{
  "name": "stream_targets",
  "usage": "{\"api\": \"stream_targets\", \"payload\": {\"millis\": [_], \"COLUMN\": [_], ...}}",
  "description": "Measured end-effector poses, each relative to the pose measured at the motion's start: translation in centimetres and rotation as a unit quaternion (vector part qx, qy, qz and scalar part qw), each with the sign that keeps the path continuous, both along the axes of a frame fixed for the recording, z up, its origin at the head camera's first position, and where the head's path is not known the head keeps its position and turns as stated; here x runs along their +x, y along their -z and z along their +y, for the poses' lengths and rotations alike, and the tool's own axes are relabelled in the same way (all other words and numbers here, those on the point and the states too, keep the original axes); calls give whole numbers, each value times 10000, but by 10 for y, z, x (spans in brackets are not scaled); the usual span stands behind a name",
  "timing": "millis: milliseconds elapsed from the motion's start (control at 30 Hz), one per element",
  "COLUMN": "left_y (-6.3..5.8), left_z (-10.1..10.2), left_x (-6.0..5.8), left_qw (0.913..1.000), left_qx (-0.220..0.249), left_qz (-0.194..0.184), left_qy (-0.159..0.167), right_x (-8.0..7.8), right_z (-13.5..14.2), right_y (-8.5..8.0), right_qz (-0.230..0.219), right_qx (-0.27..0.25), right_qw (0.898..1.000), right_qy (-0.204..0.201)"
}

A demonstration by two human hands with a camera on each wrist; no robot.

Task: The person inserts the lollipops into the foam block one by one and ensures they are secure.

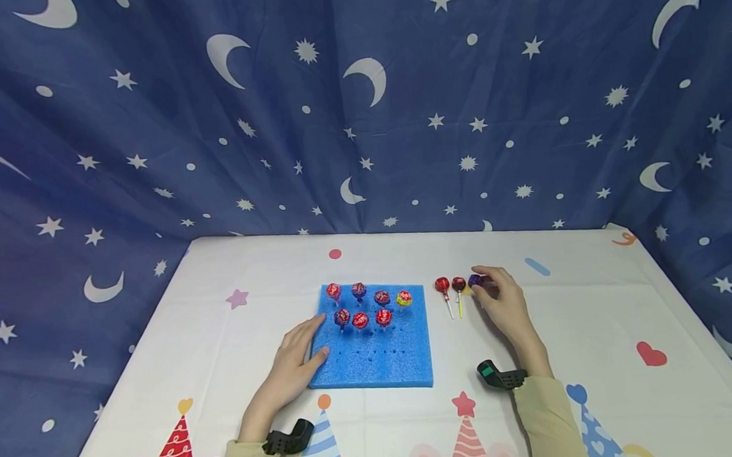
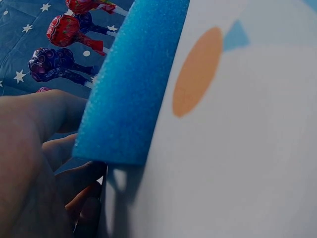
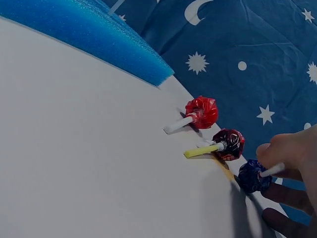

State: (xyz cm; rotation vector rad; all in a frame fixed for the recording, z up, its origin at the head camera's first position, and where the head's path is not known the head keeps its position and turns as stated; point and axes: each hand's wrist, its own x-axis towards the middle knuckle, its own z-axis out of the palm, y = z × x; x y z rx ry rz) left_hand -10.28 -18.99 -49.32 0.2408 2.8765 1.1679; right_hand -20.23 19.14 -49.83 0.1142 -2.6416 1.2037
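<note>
My left hand rests at the left edge of a blue foam block, its fingers fairly straight along that side. Several wrapped lollipops stand upright in the block's far half, in two rows. Off to the block's right, my right hand pinches a dark blue-purple lollipop by its wrapped head, thumb on one side and fingers on the other. Its white stick points back toward the palm in the right wrist view. Just left of it lie a dark red lollipop with a yellow stick and a red lollipop with a white stick.
A white printed cloth covers the table. Small holes dot the near half of the foam. Behind the table hangs a dark blue curtain with moons and stars. Each wrist wears a black strapped device.
</note>
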Motion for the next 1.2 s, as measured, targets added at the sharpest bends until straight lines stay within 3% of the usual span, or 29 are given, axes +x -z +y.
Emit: {"api": "stream_targets", "payload": {"millis": [1200], "left_y": [-1], "left_z": [0], "left_x": [0], "left_qw": [10000], "left_qx": [63], "left_qz": [-51], "left_qy": [-18], "right_x": [-1], "right_z": [1], "right_y": [8], "right_qz": [-141], "right_qx": [517], "right_qw": [9986], "right_qy": [-9]}}
